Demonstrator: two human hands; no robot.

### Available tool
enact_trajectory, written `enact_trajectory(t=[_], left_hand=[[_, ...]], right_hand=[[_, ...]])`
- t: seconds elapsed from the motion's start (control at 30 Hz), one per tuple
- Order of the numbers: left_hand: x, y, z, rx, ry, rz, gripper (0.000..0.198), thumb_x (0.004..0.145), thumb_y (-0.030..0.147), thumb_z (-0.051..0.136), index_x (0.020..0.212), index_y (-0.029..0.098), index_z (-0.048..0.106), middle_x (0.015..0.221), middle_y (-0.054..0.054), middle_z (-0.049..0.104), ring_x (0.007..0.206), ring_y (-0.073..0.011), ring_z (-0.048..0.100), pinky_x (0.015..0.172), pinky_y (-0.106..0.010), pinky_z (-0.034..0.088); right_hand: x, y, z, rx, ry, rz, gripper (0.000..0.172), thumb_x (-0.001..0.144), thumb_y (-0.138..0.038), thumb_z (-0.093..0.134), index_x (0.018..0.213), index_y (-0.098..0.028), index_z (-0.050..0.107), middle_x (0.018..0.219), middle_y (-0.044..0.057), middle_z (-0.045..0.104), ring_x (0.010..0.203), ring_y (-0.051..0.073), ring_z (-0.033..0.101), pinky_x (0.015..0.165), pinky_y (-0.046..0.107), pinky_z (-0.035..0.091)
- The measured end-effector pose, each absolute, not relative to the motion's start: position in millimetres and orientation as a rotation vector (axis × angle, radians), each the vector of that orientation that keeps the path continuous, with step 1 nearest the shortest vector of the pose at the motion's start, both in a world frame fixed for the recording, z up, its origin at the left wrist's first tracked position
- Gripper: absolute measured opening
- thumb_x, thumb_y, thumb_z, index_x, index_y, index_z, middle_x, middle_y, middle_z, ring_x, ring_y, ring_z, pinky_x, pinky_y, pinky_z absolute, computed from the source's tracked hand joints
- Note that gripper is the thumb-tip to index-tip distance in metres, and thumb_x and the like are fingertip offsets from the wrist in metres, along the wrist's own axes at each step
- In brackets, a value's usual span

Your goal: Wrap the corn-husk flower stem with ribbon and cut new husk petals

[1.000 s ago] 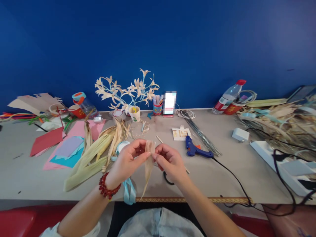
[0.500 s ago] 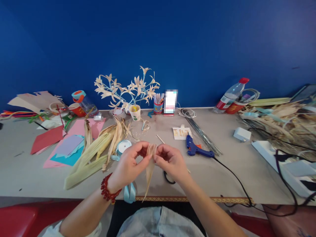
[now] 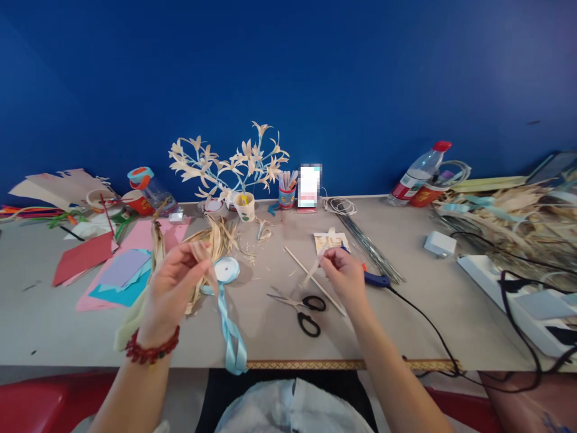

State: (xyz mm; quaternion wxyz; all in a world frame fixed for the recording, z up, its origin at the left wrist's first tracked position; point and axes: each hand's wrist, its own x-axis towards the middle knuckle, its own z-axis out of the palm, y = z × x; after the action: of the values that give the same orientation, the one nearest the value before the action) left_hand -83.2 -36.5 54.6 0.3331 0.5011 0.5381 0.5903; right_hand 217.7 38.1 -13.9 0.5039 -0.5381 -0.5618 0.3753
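Observation:
My left hand point(image 3: 174, 285), with a red bead bracelet at its wrist, pinches a strip of corn husk point(image 3: 205, 260) over the husk pile point(image 3: 220, 231). Between the fingertips of my right hand point(image 3: 345, 273) is a thinner husk strip point(image 3: 314, 269), slightly blurred, pointing down and left. Scissors point(image 3: 297, 307) with black handles lie partly spread on the table between the hands. A thin pale stick point(image 3: 315, 281) runs beneath the right strip. A roll of light blue ribbon point(image 3: 226, 270) lies beside the left hand, its loose end trailing over the table's front edge.
Behind my right hand lie a blue glue gun point(image 3: 377, 279), partly covered, and a bundle of wires point(image 3: 372, 249). A cup point(image 3: 244, 207) with husk flowers stands at the back. Coloured paper point(image 3: 121, 267) lies left; a power strip point(image 3: 505, 300) and bottle point(image 3: 417, 174) are right.
The hands have moved apart, left and right. One husk piece held by both hands is now two strips, one in each hand. The scissors have come into full view.

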Motion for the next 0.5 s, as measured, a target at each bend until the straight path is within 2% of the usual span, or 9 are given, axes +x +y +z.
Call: enact_trajectory(t=[0.2,0.3,0.4,0.5], left_hand=[[-129,11,24,1.77,1.909,1.057,0.026,0.082,0.034,0.057,0.103,0.019,0.06,0.086,-0.003,0.063,0.075,-0.0185,0.059,0.068,-0.029,0.049],[-139,31,14,1.903,2.081,0.848,0.031,0.083,0.035,0.054,0.108,0.018,0.06,0.088,-0.006,0.065,0.08,-0.0227,0.061,0.074,-0.034,0.05],[-130,36,14,2.021,2.152,0.915,0.039,0.082,0.036,0.057,0.115,0.016,0.059,0.115,-0.013,0.06,0.099,-0.0281,0.059,0.083,-0.039,0.049],[-97,19,23,2.038,1.953,1.175,0.03,0.088,0.034,0.051,0.112,0.019,0.061,0.119,-0.011,0.059,0.106,-0.0256,0.057,0.087,-0.036,0.048]], right_hand=[[214,31,-11,-1.194,-1.181,1.301,0.024,0.074,-0.039,0.069,0.07,-0.019,0.056,0.058,-0.003,0.057,0.045,0.008,0.039,0.042,0.021,0.032],[205,23,-9,-1.159,-1.194,1.421,0.026,0.073,-0.041,0.07,0.073,-0.017,0.058,0.06,-0.002,0.059,0.045,0.008,0.04,0.042,0.02,0.033],[202,19,-8,-1.131,-1.204,1.489,0.027,0.074,-0.042,0.07,0.073,-0.017,0.059,0.062,-0.001,0.061,0.047,0.007,0.041,0.043,0.019,0.033],[199,17,-8,-1.105,-1.22,1.577,0.027,0.076,-0.041,0.07,0.071,-0.017,0.057,0.062,-0.002,0.06,0.046,0.006,0.041,0.044,0.019,0.032]])
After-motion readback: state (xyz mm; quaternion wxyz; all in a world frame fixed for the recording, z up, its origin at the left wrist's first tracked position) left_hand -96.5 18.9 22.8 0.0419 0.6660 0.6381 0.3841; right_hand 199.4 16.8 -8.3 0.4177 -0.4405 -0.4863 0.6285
